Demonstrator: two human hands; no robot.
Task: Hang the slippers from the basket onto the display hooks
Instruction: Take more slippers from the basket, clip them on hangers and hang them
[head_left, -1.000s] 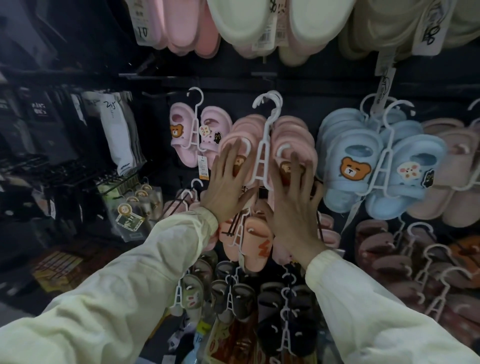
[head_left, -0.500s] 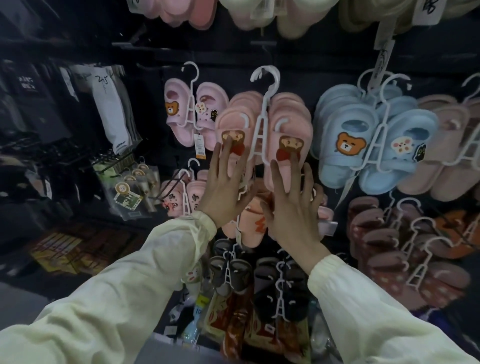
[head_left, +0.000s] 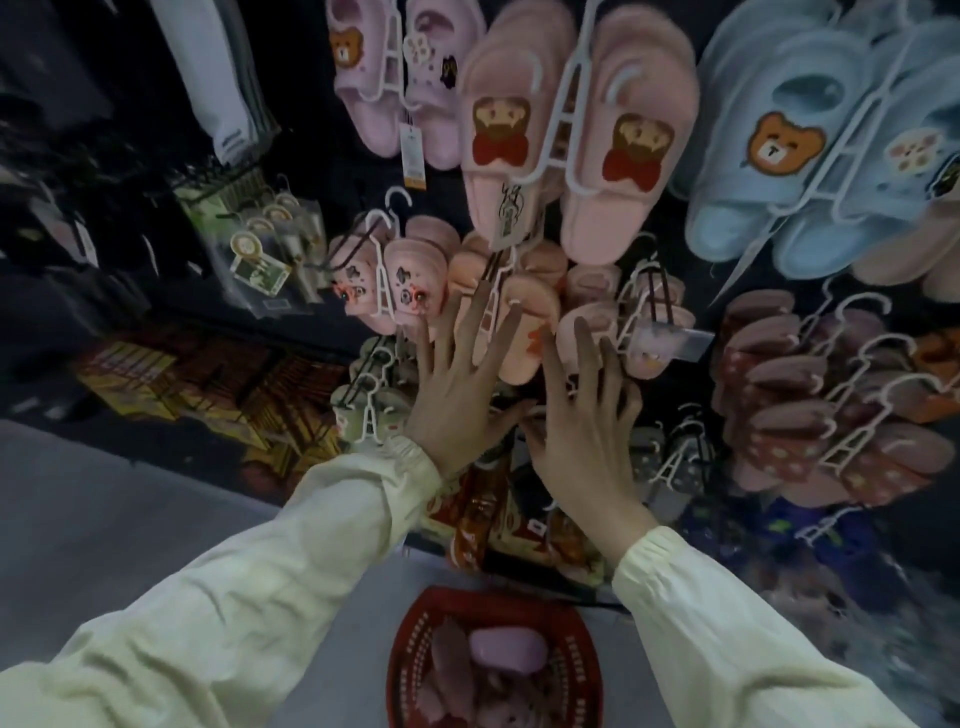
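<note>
red plastic mesh basket of pink slippers is on the floor straight below both hands. left hand and right hand: grip spread apart, empty, neither looks nearer.

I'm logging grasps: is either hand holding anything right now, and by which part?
Nothing is held. The left hand and right hand both show straight, spread fingers in front of the hanging peach slippers.

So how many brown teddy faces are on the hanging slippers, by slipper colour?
Big pink slippers: 2
Small pink clogs: 1
Blue slippers: 1
Total: 4
</note>
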